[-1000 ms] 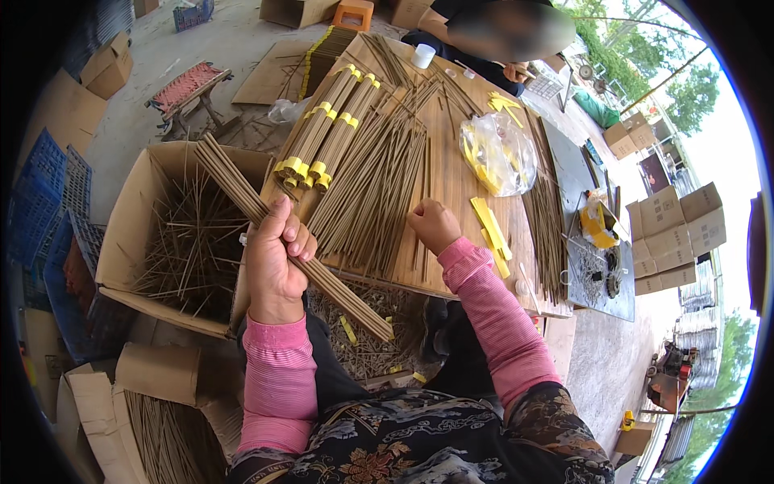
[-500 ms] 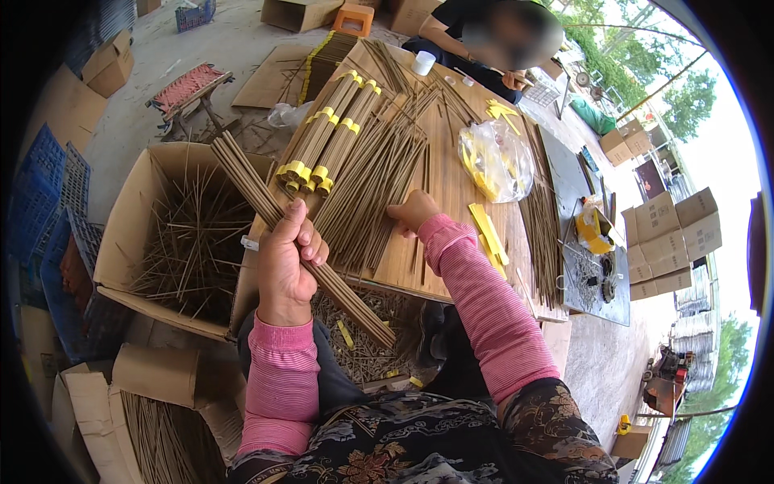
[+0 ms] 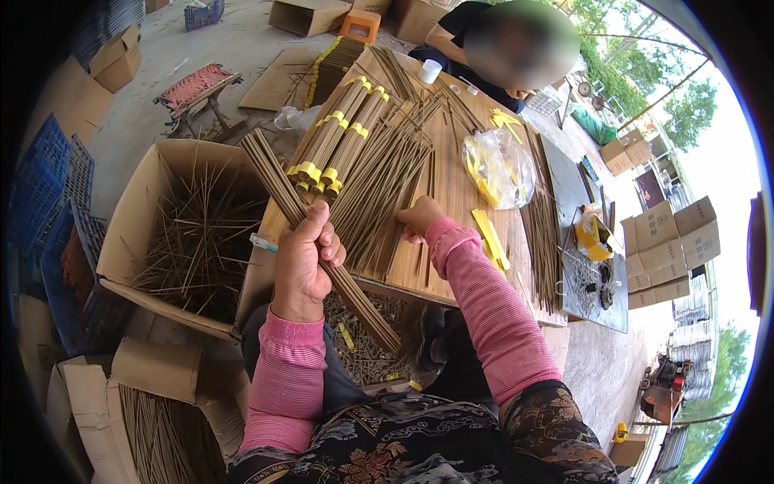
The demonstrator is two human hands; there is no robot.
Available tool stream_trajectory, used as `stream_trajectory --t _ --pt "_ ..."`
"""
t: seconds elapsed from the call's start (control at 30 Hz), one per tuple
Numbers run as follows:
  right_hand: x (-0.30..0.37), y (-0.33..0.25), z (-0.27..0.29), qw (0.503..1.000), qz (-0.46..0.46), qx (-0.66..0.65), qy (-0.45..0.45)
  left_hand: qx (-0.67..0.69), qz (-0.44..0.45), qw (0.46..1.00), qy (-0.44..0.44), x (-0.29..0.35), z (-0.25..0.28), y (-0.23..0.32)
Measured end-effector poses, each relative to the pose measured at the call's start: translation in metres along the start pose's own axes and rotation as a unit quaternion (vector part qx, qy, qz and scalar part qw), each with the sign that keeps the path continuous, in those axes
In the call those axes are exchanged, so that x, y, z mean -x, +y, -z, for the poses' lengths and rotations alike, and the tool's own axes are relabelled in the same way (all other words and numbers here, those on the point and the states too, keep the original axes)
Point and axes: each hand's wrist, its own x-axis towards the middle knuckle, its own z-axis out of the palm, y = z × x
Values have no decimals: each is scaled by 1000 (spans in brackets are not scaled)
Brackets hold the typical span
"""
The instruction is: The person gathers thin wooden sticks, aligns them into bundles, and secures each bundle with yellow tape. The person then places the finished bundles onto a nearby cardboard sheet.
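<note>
A bundle of thin brown incense sticks slants through my left hand, its thumb and fingers wrapped round the middle. The bundle's upper end reaches over the edge of the cardboard box. On the wooden table, my right hand is closed, fingertips down beside the right side of a spread of loose incense sticks; what it pinches is hidden beneath the fingers. Beyond my left hand lie stacked bundles of sticks bound with yellow bands. Yellow strips lie right of my right hand.
A cardboard box of jumbled sticks stands left of the table; another box with sticks is nearer. A clear bag of yellow strips and a white cup are on the table. Across it sits another person.
The view has shifted slightly. Both hands stay nearly in place, the left still around the bundle and the right still down at the loose sticks. The co-worker has leaned a little.
</note>
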Motion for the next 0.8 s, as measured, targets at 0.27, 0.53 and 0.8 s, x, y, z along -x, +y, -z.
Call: stream_trajectory --t 0.27,0.53,0.8 --pt "9 28 11 989 14 -146 15 6 10 1000 -6 0 -1 -4" --pt "26 41 26 979 62 -192 38 9 42 998 -37 -7 1 -12" --pt "67 37 27 962 185 -191 57 4 74 996 -55 -6 -5 -13"
